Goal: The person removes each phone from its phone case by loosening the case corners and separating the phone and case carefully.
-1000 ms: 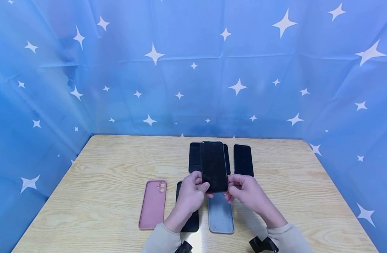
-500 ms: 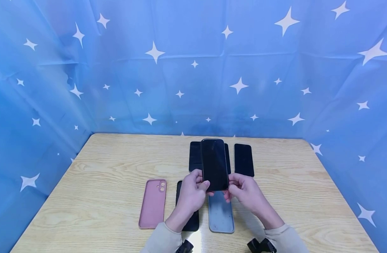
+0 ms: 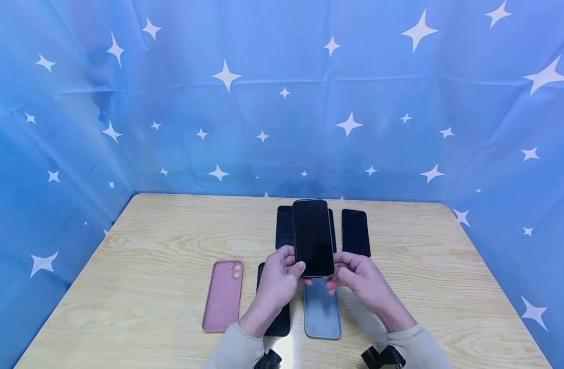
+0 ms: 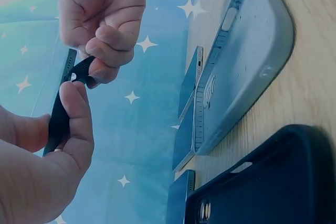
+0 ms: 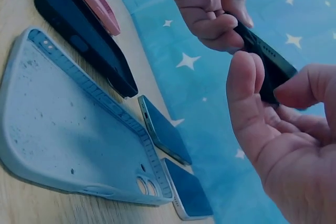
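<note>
Both hands hold a phone (image 3: pixel 313 238) up over the table, its dark screen facing the head camera. A soft black phone case (image 4: pixel 83 70) is bent away from the phone's lower edge at one corner. My left hand (image 3: pixel 282 274) grips the phone and case on the left side, thumb at the front. My right hand (image 3: pixel 357 274) pinches the bent corner of the case at the lower right. In the right wrist view, the phone's edge (image 5: pixel 275 56) with its speaker holes shows beside the loosened case. Much of the case is hidden behind the phone.
On the wooden table (image 3: pixel 162 287) lie a pink phone case (image 3: pixel 223 296), a black phone case (image 3: pixel 278 323) partly under the left arm, and a light blue phone case (image 3: pixel 322 312). Behind are a phone (image 3: pixel 354 233) and two others (image 3: pixel 285 225), partly hidden. A blue star-printed cloth (image 3: pixel 282 118) surrounds the table.
The held phone has risen slightly in the head view, and its silvery lower right rim shows more. Both hands keep their hold with little movement. The other things stay put.
</note>
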### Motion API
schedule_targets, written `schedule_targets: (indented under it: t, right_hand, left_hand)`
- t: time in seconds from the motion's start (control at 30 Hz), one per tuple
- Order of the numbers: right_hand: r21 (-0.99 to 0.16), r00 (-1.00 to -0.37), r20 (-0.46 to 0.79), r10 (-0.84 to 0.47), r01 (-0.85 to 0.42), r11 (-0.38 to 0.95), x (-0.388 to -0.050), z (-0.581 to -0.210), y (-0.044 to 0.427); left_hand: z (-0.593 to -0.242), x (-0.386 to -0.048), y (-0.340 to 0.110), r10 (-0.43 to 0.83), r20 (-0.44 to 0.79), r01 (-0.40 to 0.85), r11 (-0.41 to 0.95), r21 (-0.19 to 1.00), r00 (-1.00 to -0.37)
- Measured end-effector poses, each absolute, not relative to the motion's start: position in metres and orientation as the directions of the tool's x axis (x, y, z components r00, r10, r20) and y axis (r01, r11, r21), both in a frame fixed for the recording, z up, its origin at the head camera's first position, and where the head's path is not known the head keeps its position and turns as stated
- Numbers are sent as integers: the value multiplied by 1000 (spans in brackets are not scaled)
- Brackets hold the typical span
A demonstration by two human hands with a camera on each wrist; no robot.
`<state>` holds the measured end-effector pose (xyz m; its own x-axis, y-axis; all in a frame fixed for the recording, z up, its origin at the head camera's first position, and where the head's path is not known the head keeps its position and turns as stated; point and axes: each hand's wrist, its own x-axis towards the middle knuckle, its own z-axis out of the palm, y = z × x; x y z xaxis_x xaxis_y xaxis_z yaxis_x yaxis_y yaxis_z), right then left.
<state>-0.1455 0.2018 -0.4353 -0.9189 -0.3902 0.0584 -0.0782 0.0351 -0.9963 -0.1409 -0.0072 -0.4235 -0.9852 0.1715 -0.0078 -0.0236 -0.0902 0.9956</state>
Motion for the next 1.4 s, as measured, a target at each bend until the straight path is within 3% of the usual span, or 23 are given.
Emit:
schedule_targets:
  t: [0.2, 0.43, 0.67, 1.0, 1.4]
  right_hand:
    - [-998, -898, 43, -438, -24, -50, -149, -441, 205]
    - [-997, -887, 53, -458, -25, -67, -151, -444, 206]
    - [-997, -904, 33, -427, -58, 46, -148, -437, 206]
    - [-968, -979, 49, -200, -96, 232, -139, -427, 198]
    - [-893, -968, 56, -243, -158, 422, -135, -414, 198]
  left_hand:
    - [-424, -143, -8, 216, -17, -59, -193, 979, -976]
    - [-428, -145, -8, 215, -32, -79, -211, 974, -976]
    - [-429, -144, -10, 180, -64, -95, -170, 981, -982]
    - [-430, -143, -9, 180, -62, -92, -164, 982, -982]
    - [-428, -142, -8, 180, -28, -44, -86, 995, -983]
